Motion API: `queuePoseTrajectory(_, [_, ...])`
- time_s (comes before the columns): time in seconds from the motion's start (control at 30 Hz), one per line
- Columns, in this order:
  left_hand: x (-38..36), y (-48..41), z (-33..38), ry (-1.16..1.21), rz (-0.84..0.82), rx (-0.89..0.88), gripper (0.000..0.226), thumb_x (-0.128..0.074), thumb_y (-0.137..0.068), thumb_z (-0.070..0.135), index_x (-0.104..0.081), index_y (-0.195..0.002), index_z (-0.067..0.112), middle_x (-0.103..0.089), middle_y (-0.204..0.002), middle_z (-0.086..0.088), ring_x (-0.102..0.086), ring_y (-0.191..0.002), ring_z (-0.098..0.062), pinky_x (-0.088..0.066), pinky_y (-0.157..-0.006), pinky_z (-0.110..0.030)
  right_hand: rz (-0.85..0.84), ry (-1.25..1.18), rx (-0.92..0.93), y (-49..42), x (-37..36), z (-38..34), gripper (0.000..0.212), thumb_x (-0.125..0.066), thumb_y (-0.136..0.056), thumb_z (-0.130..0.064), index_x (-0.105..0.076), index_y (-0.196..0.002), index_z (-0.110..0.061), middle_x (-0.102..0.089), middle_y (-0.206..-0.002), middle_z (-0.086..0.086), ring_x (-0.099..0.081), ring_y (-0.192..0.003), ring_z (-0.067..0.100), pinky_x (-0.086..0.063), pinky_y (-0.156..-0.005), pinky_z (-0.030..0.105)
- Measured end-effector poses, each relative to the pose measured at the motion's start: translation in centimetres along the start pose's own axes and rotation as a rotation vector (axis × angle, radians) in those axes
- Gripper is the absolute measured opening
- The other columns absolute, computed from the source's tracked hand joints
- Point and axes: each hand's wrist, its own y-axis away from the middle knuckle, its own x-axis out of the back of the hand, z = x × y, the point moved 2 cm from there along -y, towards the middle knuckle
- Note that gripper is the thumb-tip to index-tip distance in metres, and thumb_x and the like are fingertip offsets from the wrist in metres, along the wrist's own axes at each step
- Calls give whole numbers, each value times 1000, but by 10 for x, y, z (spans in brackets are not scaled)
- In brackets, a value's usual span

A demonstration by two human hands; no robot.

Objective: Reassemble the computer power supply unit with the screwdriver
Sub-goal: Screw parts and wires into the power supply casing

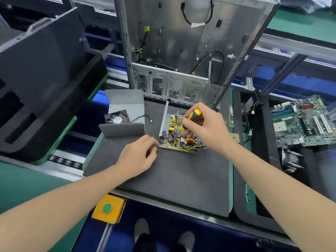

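**Right hand [205, 128] holds screwdriver [190, 119] over open power supply unit [179, 140]**

The power supply unit, a tan circuit board crowded with yellow capacitors, copper coils and silver heat sinks in a shallow grey metal base, lies directly under the right hand and just beyond the fingertips of the left hand [140, 155]. It lies on the dark grey foam mat [172, 179] that covers the surface. The right hand is wrapped around the screwdriver with a yellow and black handle, which is tilted, its lower end pointing down among the board's components; the tip is hidden. The left hand rests on the mat with its fingers curled in against the near left corner of the metal base; whether it pinches the edge cannot be told.

Beyond the left hand stands the folded grey sheet-metal cover [125, 104], apart from the base, with a small black fan [117, 119] inside it and a thin wire trailing towards the unit. Beyond both hands rises an open silver computer case [181, 42] with black cables hanging inside. Well to the right of the right hand, a green motherboard [305, 122] lies on a black foam tray [258, 160]. To the left of the left hand sits a bulky black foam block [36, 88]. Below the left forearm, at the near edge of the surface, is a yellow box with a round green button [108, 209].
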Motion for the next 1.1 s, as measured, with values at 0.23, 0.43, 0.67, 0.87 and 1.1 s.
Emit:
queuePoseTrajectory(0.23, [-21, -7, -15, -197, -118, -323, 28, -48, -99, 33, -64, -121, 25, -50, -87, 4, -55, -66, -21, -33, -48, -29, -47, 137, 42, 5, -14, 2, 15, -72, -97, -19, -58, -98, -27, -75, -77, -6, -77, -71, 12, -64, -74, 47])
queuePoseTrajectory(0.43, [-22, -6, -18, -206, -109, -315, 37, -48, -98, 32, -64, -131, 25, -48, -88, 3, -54, -68, -21, -36, -47, -30, -60, 185, 78, 3, -23, 5, 16, -72, -97, -20, -57, -100, -26, -74, -78, -10, -74, -67, 15, -61, -73, 47])
queuePoseTrajectory(0.67, [-22, -8, -18, -189, -123, -285, 37, -50, -96, 29, -65, -129, 23, -52, -88, 0, -55, -67, -24, -41, -47, -33, -97, 222, 101, 0, -28, 4, 15, -72, -97, -20, -59, -100, -23, -72, -75, -10, -71, -69, 18, -59, -76, 49])
queuePoseTrajectory(0.87, [-22, -7, -18, -188, -121, -277, 37, -51, -95, 28, -65, -129, 24, -50, -88, 0, -55, -67, -23, -43, -47, -35, -134, 241, 120, -2, -29, 2, 13, -72, -98, -18, -59, -102, -19, -71, -74, -6, -70, -70, 20, -58, -75, 49])
queuePoseTrajectory(1.1, [-23, -7, -18, -200, -120, -280, 37, -49, -95, 29, -64, -129, 25, -49, -88, 2, -53, -66, -21, -34, -48, -30, -231, 339, 147, -7, -27, -2, 12, -70, -99, -21, -60, -104, -21, -70, -82, -3, -68, -82, 23, -56, -79, 47])
